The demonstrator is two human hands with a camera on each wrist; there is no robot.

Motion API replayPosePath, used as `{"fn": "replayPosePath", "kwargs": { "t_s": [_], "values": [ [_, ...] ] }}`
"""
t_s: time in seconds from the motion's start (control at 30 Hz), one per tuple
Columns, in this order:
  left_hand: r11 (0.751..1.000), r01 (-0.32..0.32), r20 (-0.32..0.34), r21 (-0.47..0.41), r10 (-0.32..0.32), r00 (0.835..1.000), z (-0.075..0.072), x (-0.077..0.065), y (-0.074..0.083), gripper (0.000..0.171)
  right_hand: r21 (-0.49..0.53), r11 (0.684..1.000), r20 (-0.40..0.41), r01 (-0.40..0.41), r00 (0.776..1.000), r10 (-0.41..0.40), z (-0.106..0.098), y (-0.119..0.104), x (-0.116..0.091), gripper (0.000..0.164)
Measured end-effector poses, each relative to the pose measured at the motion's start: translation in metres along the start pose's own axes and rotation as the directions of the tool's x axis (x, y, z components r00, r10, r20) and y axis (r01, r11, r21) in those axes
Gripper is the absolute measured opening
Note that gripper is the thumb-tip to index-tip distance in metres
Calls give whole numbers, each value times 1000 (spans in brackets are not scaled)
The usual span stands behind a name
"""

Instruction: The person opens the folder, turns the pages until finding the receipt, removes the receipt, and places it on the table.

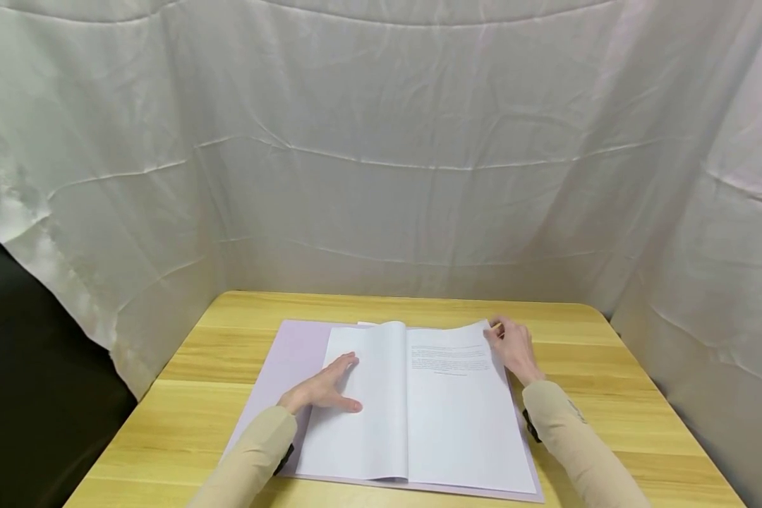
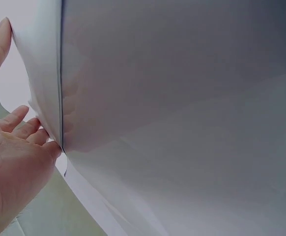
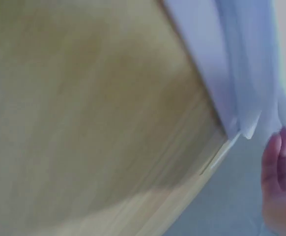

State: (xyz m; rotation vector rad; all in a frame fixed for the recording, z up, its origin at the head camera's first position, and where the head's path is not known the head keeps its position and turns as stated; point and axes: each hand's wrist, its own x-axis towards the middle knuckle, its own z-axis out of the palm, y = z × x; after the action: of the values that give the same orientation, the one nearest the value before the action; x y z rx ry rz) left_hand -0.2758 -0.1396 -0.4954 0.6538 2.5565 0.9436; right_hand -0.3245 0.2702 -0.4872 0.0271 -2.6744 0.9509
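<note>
A lilac folder lies spread on the table with white paper sheets on it. On the left, a blank page is turned over and bulges near the fold. The right page carries a short block of print near its top. My left hand rests on the left page with fingers and thumb spread. At the top right corner of the right page, my right hand pinches the sheet, and that corner is lifted. The right wrist view shows the right hand's fingers at the raised paper edge.
The wooden table extends around the folder on both sides. A pale hanging cloth encloses the back and sides. Something black fills the lower left. A slip of white paper pokes out at the folder's top edge.
</note>
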Motion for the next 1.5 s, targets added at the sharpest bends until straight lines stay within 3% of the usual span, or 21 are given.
{"fn": "replayPosePath", "kwargs": {
  "t_s": [0.33,0.7,0.9,1.17,1.23,1.3,1.4,1.5],
  "values": [
    [1000,13,-7,17,-13,1000,-1,1,0,101,14,1000,182,13,983,-15,-5,-1,-6,32],
    [999,-29,10,20,28,1000,-2,2,0,100,6,999,151,35,988,-36,-6,-3,-9,24],
    [999,-33,12,30,33,999,-3,3,-1,100,6,1000,162,6,987,-7,-8,-5,-9,24],
    [999,-47,16,22,47,999,-5,2,0,99,133,988,240,-74,970,40,-14,-8,-11,36],
    [998,-52,15,20,52,999,-4,1,0,99,180,980,301,-85,953,27,-17,-9,-13,41],
    [998,-55,11,10,55,998,-4,2,0,99,257,960,391,-114,920,4,-20,-9,-17,49],
    [998,-57,1,-6,57,998,-5,2,1,99,397,893,540,-214,841,-39,-25,-11,-24,63],
    [998,-53,-9,-21,53,999,-6,1,4,100,455,828,642,-327,765,-50,-31,-16,-32,73]
  ]
}}
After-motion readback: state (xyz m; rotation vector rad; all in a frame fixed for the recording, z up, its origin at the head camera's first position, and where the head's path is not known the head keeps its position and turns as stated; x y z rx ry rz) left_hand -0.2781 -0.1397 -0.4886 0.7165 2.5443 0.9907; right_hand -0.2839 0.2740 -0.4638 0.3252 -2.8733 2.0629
